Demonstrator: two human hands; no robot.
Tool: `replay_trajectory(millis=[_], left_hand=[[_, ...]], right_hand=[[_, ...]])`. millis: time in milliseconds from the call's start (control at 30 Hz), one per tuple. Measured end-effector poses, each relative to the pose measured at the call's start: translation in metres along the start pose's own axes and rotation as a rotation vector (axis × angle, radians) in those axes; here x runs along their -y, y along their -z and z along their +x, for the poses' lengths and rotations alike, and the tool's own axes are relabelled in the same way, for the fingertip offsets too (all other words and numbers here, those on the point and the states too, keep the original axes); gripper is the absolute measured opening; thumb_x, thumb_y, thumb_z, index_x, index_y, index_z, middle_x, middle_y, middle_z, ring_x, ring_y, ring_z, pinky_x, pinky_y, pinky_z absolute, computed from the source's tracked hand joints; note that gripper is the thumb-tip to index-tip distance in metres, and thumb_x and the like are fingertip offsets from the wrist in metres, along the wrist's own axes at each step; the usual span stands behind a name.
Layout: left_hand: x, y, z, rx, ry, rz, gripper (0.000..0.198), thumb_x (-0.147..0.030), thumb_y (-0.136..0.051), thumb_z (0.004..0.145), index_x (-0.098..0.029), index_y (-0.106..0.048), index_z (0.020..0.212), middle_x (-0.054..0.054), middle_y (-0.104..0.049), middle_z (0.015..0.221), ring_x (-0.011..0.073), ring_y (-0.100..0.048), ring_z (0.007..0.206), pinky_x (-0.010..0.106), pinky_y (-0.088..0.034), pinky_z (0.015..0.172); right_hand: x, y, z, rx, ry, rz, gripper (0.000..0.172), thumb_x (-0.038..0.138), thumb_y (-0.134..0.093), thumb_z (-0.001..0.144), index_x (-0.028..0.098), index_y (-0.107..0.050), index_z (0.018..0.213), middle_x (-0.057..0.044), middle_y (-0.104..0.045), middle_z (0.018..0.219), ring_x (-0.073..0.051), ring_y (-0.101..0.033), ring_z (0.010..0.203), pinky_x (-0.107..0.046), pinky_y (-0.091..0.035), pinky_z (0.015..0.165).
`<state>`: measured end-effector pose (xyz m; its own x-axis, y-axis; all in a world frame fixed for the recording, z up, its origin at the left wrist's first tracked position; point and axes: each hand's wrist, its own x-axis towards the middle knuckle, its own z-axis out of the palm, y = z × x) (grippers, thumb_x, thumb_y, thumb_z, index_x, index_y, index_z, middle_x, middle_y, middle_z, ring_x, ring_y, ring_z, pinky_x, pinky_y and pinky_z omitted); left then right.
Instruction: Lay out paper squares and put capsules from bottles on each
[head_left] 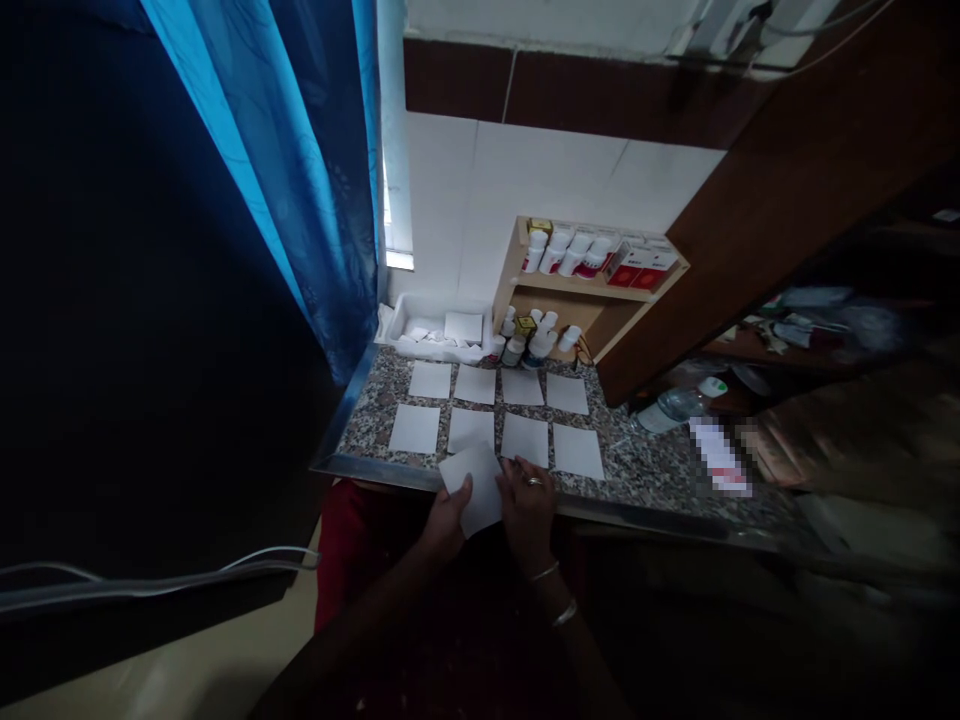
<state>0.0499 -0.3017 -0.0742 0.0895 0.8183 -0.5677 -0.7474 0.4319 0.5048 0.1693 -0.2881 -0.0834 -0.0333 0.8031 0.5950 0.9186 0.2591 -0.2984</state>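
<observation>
A white square of paper (475, 485) is held at the near edge of a speckled granite counter (637, 455). My left hand (447, 523) grips its lower left side, thumb on top. My right hand (529, 505), with a ring and bangles, holds its right edge with fingers curled over it. Several more white paper squares (525, 438) lie flat on the counter in two rows just beyond my hands.
A white tray (431, 335) with paper pieces sits at the back left. A small wooden shelf (592, 290) holds white bottles and red boxes. A blue curtain (300, 170) hangs at left. A plastic water bottle (679, 405) lies at right under a dark wooden panel.
</observation>
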Motion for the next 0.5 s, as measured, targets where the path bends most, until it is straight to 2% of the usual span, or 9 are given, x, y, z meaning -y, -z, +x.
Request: replay_trajectory(millis=[333, 500], left_hand=[[0.0012, 0.0008, 0.0005, 0.017, -0.005, 0.005, 0.053, -0.037, -0.076, 0.058, -0.011, -0.059, 0.101, 0.012, -0.069, 0.086, 0.0254, -0.065, 0.081, 0.036, -0.050, 0.074], [0.0017, 0.0008, 0.0017, 0.013, -0.015, 0.007, 0.054, -0.037, -0.076, 0.059, -0.011, -0.058, 0.102, 0.011, -0.069, 0.086, 0.0235, -0.065, 0.079, 0.035, -0.050, 0.074]], right_hand=[[0.0038, -0.0006, -0.0046, -0.032, 0.058, -0.062, 0.023, 0.020, -0.045, 0.087, 0.019, -0.065, 0.097, -0.010, -0.064, 0.103, -0.023, -0.049, 0.104, -0.044, -0.040, 0.088], [0.0033, -0.0050, -0.0054, -0.060, 0.048, -0.034, 0.022, 0.022, -0.048, 0.086, 0.016, -0.064, 0.100, -0.011, -0.064, 0.101, -0.023, -0.050, 0.102, -0.043, -0.042, 0.087]])
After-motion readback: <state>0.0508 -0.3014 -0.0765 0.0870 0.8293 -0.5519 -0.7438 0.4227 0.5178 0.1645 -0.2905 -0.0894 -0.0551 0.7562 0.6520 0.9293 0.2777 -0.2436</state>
